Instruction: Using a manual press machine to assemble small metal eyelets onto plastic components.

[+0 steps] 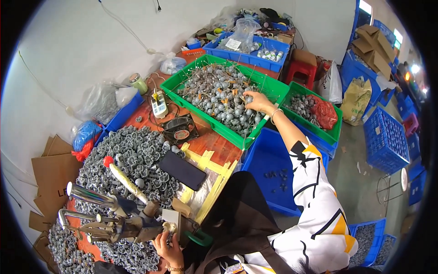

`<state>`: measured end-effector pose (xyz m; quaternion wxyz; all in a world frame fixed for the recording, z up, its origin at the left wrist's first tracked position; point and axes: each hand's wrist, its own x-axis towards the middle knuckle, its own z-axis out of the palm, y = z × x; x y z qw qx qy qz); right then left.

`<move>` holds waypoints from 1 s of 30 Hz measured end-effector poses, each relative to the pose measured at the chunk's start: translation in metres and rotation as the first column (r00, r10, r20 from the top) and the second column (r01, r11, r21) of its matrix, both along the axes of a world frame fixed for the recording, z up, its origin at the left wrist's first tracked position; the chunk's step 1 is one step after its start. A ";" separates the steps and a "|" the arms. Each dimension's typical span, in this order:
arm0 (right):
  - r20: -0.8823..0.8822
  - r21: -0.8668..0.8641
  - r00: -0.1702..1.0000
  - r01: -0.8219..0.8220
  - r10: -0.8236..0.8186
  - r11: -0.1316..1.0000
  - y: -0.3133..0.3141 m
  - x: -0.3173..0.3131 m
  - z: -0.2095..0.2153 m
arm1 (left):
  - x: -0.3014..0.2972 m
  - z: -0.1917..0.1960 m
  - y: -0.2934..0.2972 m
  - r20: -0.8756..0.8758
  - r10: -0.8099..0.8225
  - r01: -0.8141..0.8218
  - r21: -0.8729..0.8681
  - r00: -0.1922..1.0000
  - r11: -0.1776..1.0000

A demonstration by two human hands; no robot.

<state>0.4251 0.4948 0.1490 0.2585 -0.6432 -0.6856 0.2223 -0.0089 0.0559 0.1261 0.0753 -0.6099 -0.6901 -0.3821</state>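
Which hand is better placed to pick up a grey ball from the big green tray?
Probably the right hand: it's right by the grey balls in the big green tray. The left hand is farther away, beside the metal machine.

Left hand [168,249] — cropped at wrist [175,266]

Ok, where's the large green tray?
In the head view, the large green tray sits above centre, between the black cooling fan at its lower left and the smaller green tray on its right, right hand over its right end.
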 end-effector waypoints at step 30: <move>0.187 0.304 0.854 0.419 -0.485 0.856 0.111 -0.018 0.008 | 0.010 0.003 0.011 0.275 0.018 0.024 -0.149 0.961 0.989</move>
